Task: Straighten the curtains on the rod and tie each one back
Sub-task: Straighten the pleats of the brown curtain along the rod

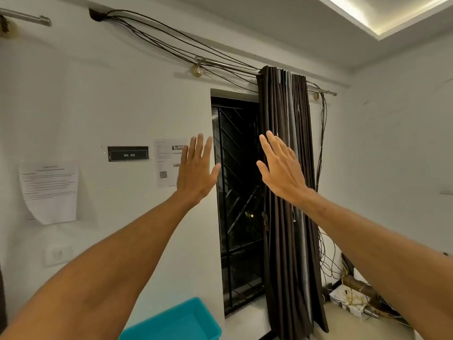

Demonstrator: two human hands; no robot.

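A dark brown curtain [289, 241] hangs bunched in tight folds at the right end of a metal rod [228, 65], beside a dark barred window [239, 204]. My left hand [196, 173] is raised with straight fingers, back toward me, in front of the white wall just left of the window. My right hand [282, 168] is raised the same way, fingers straight, in front of the curtain's left folds. Neither hand holds anything. Whether the right hand touches the fabric I cannot tell.
Black cables [157, 35] run along the wall and over the rod. Papers [49, 190] and a small black sign [128, 153] hang on the wall at left. A teal plastic bin [176, 322] stands below. Tangled wires and clutter [353, 295] lie at lower right.
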